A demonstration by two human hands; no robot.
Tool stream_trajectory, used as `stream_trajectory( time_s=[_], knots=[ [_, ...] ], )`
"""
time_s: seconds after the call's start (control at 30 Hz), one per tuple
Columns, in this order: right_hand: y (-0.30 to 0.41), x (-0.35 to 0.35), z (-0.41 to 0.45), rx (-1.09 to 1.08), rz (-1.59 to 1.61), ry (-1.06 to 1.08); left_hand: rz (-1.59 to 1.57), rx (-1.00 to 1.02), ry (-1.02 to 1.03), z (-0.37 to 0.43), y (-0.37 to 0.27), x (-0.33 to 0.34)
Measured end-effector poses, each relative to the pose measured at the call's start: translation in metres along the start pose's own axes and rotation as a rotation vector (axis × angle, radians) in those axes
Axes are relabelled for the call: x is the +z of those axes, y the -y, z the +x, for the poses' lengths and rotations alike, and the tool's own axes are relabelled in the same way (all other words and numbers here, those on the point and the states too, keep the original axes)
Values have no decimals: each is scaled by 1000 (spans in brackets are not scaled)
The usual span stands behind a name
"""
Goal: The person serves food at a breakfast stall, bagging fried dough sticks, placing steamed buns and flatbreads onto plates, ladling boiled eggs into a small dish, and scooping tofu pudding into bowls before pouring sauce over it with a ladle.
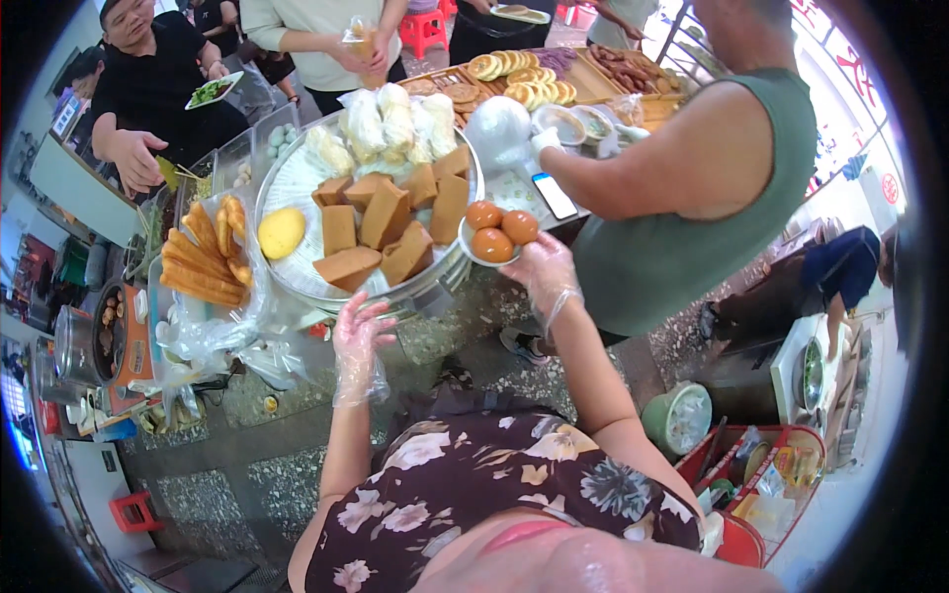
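Note:
My right hand, in a clear plastic glove, grips a small white bowl at its near right side. Three glossy brown eggs lie in the bowl. My left hand, also gloved in clear plastic, is raised with fingers apart and nothing in it. It is just below the near rim of a large round steamer tray. Thick brown cake slabs are piled on that tray. Beside them sit a yellow bun and, at the back, bagged pale food.
Fried dough sticks in plastic stand left of the tray. A co-worker in a green sleeveless top works close at right, near a phone. Flatbreads fill trays behind. A person across the counter holds a plate of greens.

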State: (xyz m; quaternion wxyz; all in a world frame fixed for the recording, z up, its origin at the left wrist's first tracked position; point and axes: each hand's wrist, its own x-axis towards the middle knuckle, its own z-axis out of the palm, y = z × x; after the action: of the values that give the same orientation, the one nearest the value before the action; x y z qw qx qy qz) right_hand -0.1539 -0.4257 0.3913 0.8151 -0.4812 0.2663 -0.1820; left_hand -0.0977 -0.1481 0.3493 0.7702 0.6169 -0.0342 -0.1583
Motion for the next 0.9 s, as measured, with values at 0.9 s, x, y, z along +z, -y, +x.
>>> stream_trajectory(
  time_s=[0.9],
  knots=[
    [31, 227, 202, 184, -136, 427, 412, 737, -771, 152, 17, -63]
  ],
)
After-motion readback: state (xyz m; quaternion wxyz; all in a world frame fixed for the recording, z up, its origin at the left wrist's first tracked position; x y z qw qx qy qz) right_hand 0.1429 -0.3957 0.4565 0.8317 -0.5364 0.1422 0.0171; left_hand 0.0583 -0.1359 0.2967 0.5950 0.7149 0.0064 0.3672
